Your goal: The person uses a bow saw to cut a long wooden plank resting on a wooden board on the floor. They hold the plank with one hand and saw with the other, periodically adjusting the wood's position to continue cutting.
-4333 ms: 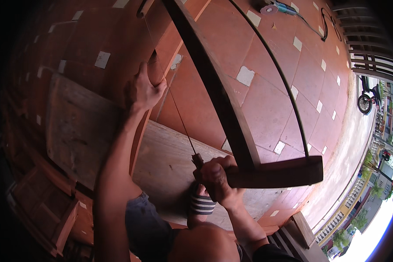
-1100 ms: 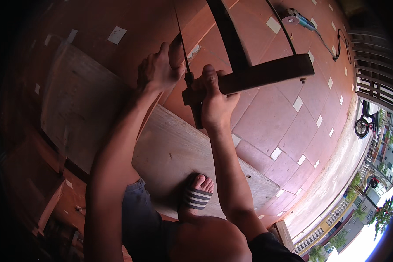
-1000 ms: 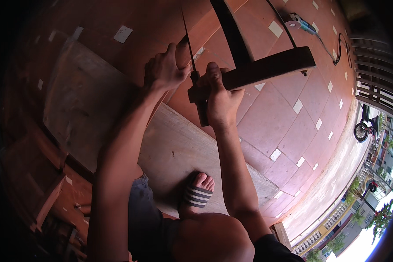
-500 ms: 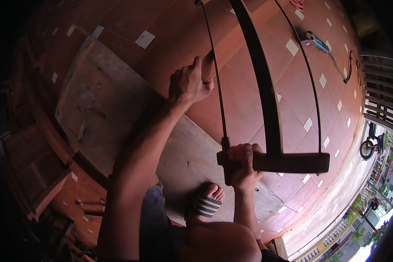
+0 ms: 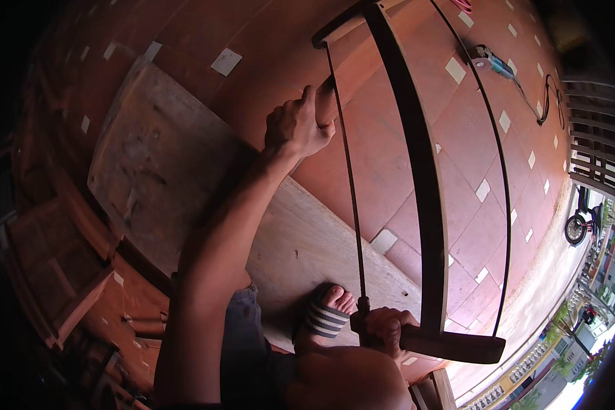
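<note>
A wooden frame saw (image 5: 424, 178) stretches from the upper middle down to the lower right. My right hand (image 5: 391, 328) is wrapped round its near end, by the lower crosspiece. The thin saw blade (image 5: 352, 184) runs along the saw's left side, and its upper part crosses a reddish wooden piece (image 5: 359, 65). My left hand (image 5: 297, 126) grips the near end of that wooden piece, just left of the blade. Both hands are closed. How deep the blade sits in the wood I cannot tell.
A broad worn board (image 5: 307, 239) lies below my arms, with my foot in a striped sandal (image 5: 328, 314) on it. An angle grinder (image 5: 492, 63) with a cord rests on the tiled floor. A slatted wooden thing (image 5: 598, 130) and a parked motorbike (image 5: 576, 229) appear at right.
My right hand has pulled the saw down toward me, and its far crosspiece has come into view. The left hand and the wooden piece stay almost in place.
</note>
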`<state>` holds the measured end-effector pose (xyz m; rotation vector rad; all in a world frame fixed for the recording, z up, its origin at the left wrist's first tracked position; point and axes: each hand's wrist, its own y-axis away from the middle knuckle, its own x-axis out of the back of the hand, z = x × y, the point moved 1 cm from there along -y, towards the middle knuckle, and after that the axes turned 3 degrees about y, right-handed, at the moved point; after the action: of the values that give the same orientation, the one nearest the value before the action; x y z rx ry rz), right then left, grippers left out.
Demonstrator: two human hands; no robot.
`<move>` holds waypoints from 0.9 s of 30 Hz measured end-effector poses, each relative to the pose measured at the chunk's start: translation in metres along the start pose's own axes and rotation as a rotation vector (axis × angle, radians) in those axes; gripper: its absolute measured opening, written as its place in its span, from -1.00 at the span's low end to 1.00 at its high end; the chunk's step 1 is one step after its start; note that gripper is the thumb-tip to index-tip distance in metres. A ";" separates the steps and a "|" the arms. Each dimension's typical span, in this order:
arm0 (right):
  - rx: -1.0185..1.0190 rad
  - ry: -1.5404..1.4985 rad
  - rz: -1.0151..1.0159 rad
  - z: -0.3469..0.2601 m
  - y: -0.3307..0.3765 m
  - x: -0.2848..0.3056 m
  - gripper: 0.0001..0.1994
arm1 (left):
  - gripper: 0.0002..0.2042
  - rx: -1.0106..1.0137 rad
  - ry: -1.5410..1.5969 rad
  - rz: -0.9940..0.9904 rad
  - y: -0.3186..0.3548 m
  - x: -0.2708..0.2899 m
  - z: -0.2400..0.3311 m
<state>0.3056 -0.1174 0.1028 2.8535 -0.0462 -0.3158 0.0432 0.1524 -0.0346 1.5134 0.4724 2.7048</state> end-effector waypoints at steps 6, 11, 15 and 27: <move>0.027 -0.022 0.139 0.047 -0.144 -0.059 -0.65 | -0.47 0.006 0.053 -0.019 0.003 0.005 -0.004; 0.128 0.115 0.127 0.046 -0.236 -0.096 -0.62 | -0.51 -0.014 0.057 -0.014 0.004 0.004 0.003; 0.061 0.021 -0.029 0.019 -0.241 -0.102 -0.63 | -0.49 -0.006 0.027 0.003 0.002 0.008 0.001; 0.579 0.031 -0.026 -0.106 -0.098 -0.013 -0.67 | -0.31 -0.029 0.011 0.082 0.004 -0.003 -0.010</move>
<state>0.3167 0.0052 0.1790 3.4342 -0.1104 -0.3029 0.0366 0.1460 -0.0407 1.5449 0.3774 2.7696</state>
